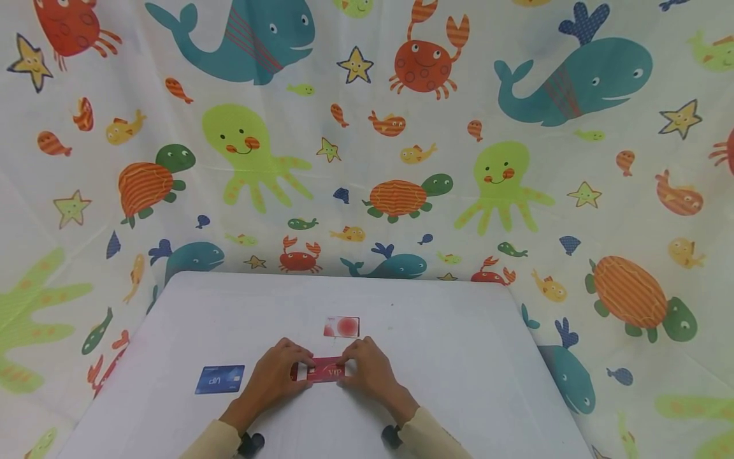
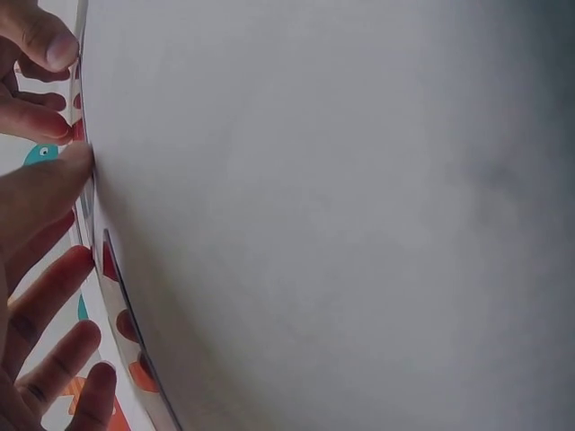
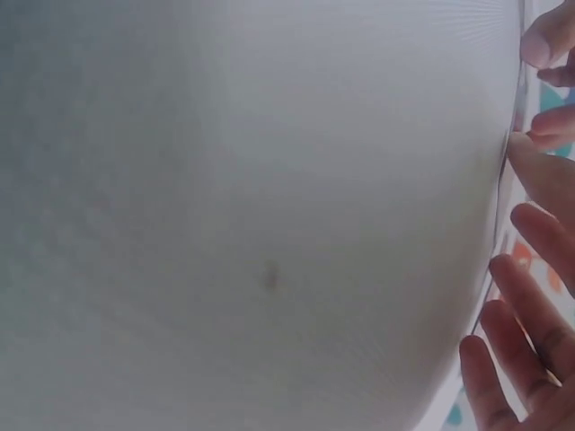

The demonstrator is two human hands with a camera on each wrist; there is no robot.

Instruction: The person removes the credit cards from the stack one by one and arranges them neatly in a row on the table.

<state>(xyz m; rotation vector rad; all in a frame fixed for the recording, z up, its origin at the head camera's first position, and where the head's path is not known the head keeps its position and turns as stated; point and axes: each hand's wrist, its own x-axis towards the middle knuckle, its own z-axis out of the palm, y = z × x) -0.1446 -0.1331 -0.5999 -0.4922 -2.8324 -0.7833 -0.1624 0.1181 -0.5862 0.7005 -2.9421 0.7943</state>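
Note:
A red card marked VIP lies on the white table between the two hands. My left hand pinches its left part, thumb at the near edge and fingers at the far edge. On the right end, my right hand grips it in the same way. A dark red piece shows beside the left fingers past a white strip; whether it is a second card I cannot tell. Both wrist views catch the fingers only at the frame's side, the left hand and the right hand low over the tabletop.
Left of the hands lies a blue VIP card, its print upside down. Beyond them rests a white and red card with a round red shape. The white table ends at a curtain printed with sea animals.

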